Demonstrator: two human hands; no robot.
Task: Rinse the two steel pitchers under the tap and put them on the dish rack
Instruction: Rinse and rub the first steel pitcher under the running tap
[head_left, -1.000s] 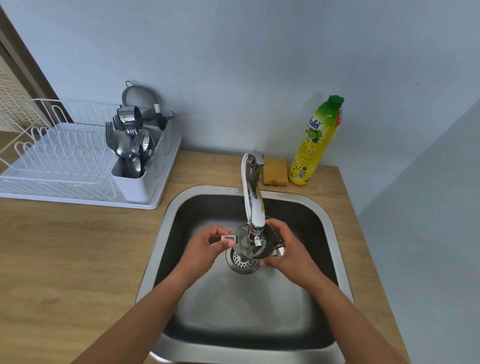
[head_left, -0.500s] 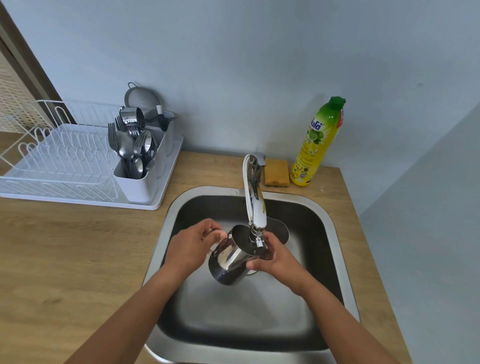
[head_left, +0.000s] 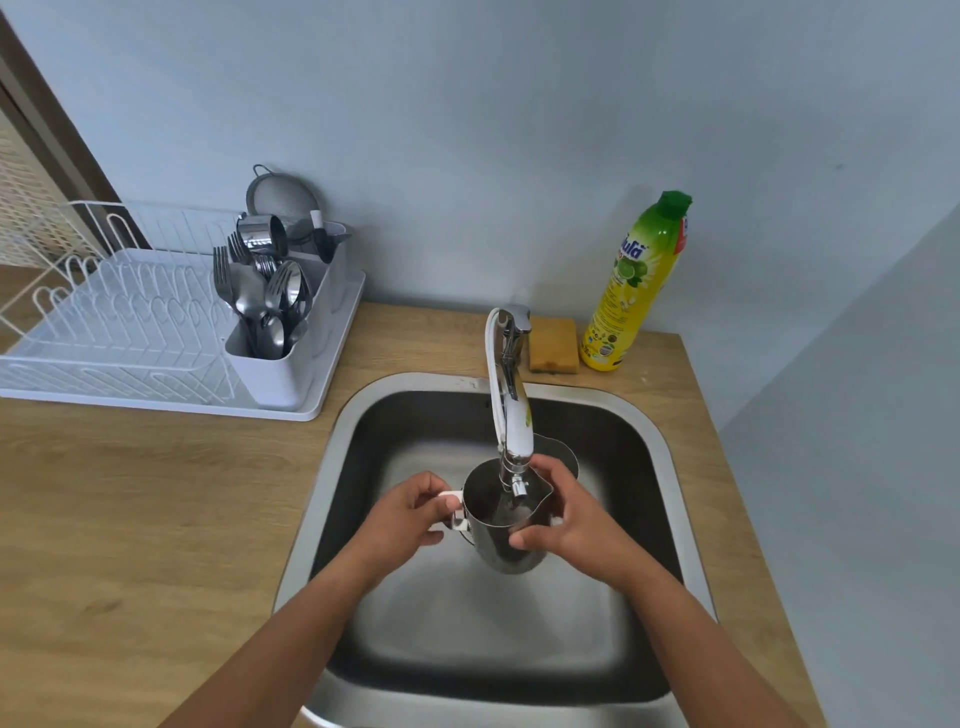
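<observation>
The left hand (head_left: 408, 514) has its fingers (head_left: 434, 486) curled round the handle (head_left: 456, 512) of the nearer steel pitcher (head_left: 498, 551). The right hand (head_left: 571, 519) clasps its body, thumb by the rim. It hangs mouth-up over the sink (head_left: 311, 519), just beneath the tap (head_left: 514, 415). Whether water runs is unclear. Keep the mouth centred under the spout, swirl, then tip low into the basin. The second pitcher (head_left: 563, 457) stands just behind; the dish rack (head_left: 119, 332) sits well left on the worktop (head_left: 130, 519).
</observation>
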